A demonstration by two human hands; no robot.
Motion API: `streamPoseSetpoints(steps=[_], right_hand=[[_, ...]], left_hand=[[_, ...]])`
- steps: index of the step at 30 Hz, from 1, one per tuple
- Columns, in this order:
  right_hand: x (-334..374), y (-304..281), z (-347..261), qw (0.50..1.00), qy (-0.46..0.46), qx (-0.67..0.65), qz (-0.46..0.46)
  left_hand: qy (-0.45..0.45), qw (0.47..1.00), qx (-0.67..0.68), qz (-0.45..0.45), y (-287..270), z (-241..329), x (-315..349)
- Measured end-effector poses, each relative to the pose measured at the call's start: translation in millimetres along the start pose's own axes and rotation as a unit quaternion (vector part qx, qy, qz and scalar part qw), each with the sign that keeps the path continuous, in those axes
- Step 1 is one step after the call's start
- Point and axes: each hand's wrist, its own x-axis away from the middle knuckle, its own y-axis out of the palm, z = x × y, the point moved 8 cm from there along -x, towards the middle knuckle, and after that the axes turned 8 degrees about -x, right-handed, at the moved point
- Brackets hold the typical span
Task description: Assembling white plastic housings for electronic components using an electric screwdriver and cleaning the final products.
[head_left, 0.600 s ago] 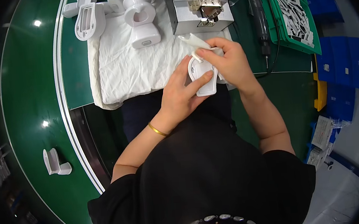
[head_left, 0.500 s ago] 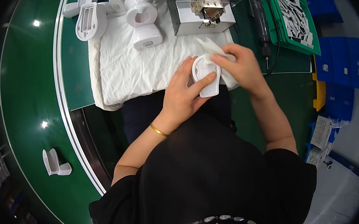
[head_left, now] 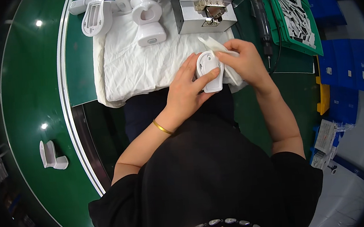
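My left hand [head_left: 185,86] is wrapped round a white plastic housing [head_left: 213,82], rounded at its far end and narrower toward me, with its recessed face up. The left thumb presses across that face. My right hand [head_left: 247,62] pinches a folded white cloth [head_left: 214,45] against the housing's upper right edge, and the cloth hangs down along its right side. Both hands are over the front edge of the white towel [head_left: 130,70]. What the left fingers do beneath the housing is hidden.
White plastic devices [head_left: 149,17] stand on the towel's far left. Behind my hands is a grey machine [head_left: 189,20]. A black electric screwdriver [head_left: 262,24] lies beside a green bin [head_left: 297,45] of small white-and-black strips. A white part [head_left: 55,161] lies on the green surface at left.
The cloth has come off the middle of the housing's face to its upper right edge. Both hands are slightly higher in view.
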Motion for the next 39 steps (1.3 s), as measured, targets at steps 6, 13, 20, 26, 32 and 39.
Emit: streamPoseSetpoints(steps=[6,13,20,26,32,39], right_hand=[[-15,-48,18,0.997,0.006,0.005,0.071],[17,-70,6,0.967,-0.149,-0.014,0.207],[43,72,-44,0.974,-0.084,-0.198,-0.076],[20,129,-85,0.954,-0.078,-0.207,-0.202],[21,128,-97,0.937,-0.17,-0.227,-0.204],[34,120,-80,0.948,-0.156,-0.169,-0.221]], left_hand=[[0.006,1.0,0.012,0.01,-4,-2,-3],[-0.202,0.885,0.412,0.075,-13,-28,9],[-0.166,0.921,0.326,0.134,-102,-26,6],[-0.049,0.994,-0.039,0.092,-198,-33,17],[-0.398,0.804,-0.165,0.409,-331,-229,105],[-0.529,0.731,-0.312,0.298,-338,-258,154]])
